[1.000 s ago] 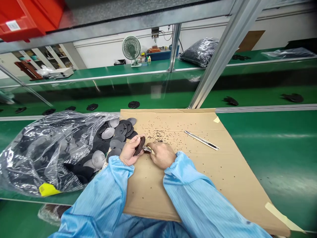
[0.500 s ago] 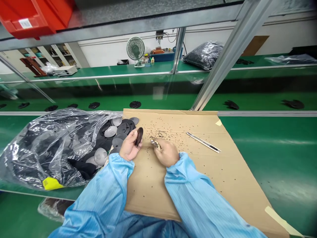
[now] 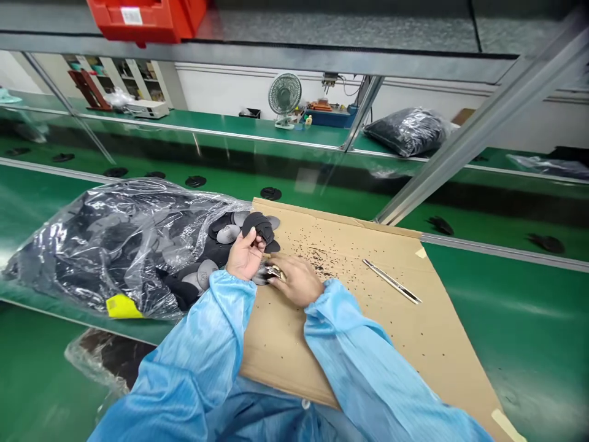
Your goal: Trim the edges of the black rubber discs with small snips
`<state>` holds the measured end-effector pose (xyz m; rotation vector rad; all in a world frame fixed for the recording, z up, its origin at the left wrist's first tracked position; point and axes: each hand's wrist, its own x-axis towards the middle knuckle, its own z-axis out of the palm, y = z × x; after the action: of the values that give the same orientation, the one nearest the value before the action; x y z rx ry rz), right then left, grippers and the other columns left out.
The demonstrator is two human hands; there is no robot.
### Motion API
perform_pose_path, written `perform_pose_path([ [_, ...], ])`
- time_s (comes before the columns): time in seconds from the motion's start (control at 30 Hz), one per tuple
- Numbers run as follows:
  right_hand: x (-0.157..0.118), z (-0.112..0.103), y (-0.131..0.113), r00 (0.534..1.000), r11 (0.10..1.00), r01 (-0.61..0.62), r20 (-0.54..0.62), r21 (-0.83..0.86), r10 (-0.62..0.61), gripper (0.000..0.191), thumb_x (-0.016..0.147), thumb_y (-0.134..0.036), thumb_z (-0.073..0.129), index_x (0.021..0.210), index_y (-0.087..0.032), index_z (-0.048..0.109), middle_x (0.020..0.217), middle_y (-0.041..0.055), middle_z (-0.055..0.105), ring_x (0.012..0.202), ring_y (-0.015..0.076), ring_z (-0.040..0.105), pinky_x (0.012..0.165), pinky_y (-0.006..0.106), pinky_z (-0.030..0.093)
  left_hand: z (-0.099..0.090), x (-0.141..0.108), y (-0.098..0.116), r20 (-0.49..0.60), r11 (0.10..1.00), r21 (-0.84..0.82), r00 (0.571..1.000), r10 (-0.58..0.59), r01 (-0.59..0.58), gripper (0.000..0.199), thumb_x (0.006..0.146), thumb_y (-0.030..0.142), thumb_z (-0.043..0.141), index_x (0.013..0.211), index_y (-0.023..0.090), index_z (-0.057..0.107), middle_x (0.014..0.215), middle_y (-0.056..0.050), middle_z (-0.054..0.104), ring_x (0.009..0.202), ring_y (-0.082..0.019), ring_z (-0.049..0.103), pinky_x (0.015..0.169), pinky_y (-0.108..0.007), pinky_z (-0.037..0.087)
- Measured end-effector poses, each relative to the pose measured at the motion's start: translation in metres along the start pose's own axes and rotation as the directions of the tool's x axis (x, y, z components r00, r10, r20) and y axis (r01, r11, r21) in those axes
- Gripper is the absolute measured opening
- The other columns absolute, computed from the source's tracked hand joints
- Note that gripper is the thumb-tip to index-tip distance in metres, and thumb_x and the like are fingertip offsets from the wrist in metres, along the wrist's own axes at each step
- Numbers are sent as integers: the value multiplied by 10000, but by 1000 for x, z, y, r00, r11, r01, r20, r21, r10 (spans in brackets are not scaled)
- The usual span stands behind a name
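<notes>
My left hand pinches a black oval plastic disc between thumb and fingers, raised over the right end of the disc pile. Its dark face is turned toward me; whether another disc lies behind it, I cannot tell. My right hand is closed around a small shiny metal tool, which looks like a nail clipper, just below and right of the left hand. Fingers cover most of the tool. Beside its tip lies a grey disc. More black and grey discs spill from a clear plastic bag.
Under my hands lies a cardboard sheet strewn with tiny black bits. A slim white-and-black cutter rests on its right half. Behind, a green conveyor carries black pieces. A metal post slants up at right; a red bin sits overhead.
The view has swung left and tilted. My left hand has raised the disc and turned its face toward me. My right hand has come left with the metal tool, closer to the pile.
</notes>
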<state>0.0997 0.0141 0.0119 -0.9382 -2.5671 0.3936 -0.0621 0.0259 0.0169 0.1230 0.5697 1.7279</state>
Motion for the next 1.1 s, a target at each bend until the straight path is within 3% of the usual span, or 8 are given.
perform_pose_path([
  [0.2,13,1,-7,990,994,-101,98,-45,105,346,786,-235,689,1125,-207,626,1070,86,650,1017,265,577,902,402,427,-1,1,4,-61,999,50,998,10,-7,191,669,37,694,751,149,563,696,19,600,613,-75,582,597,-208,468],
  [0.33,-3,-8,12,972,933,-207,-45,294,230,122,820,-238,578,914,-192,640,878,43,664,818,199,604,774,335,463,0,-2,-5,20,979,203,1000,7,-10,264,629,130,759,827,153,586,751,10,624,621,-93,601,583,-225,473],
  [0.4,-12,-11,25,909,801,-213,-187,560,373,163,804,-330,592,874,-185,620,821,32,650,754,186,597,728,324,475,1,-5,-11,52,950,313,999,1,-17,307,622,195,781,857,153,588,741,8,621,620,-110,614,556,-224,466],
  [0.47,-20,-11,35,787,605,-139,-283,784,547,267,740,-402,654,884,-182,611,829,34,646,758,189,601,732,335,489,1,-10,-18,62,905,426,998,-10,-18,331,631,266,788,865,152,583,722,1,622,623,-129,628,537,-226,463],
  [0.57,-26,-10,41,623,359,-28,-265,933,737,359,625,-409,739,868,-178,611,797,23,637,724,180,599,717,336,500,1,-18,-28,89,831,556,994,-65,4,369,656,350,775,902,148,588,769,-43,664,645,-154,644,539,-243,478],
  [0.67,-26,-10,36,547,281,13,-242,960,802,345,576,-384,759,799,-175,600,713,-5,601,650,149,563,672,310,491,1,-25,-36,140,779,627,983,-119,5,428,644,337,789,981,142,610,858,-74,697,695,-164,647,575,-256,500],
  [0.83,-24,-4,30,526,282,23,-251,959,813,304,620,-373,741,800,-173,600,678,-21,572,621,124,521,627,265,459,-1,-33,-47,252,754,656,949,-187,-26,427,699,307,760,1079,154,642,1064,-93,683,908,-196,639,735,-296,527],
  [1.1,-27,4,28,626,573,-175,-359,800,693,240,744,-408,659,781,-192,560,655,-34,532,583,117,476,588,245,415,-4,-36,-55,255,753,655,958,-133,-69,424,690,279,770,1082,166,655,1138,-105,665,1042,-242,614,867,-375,518],
])
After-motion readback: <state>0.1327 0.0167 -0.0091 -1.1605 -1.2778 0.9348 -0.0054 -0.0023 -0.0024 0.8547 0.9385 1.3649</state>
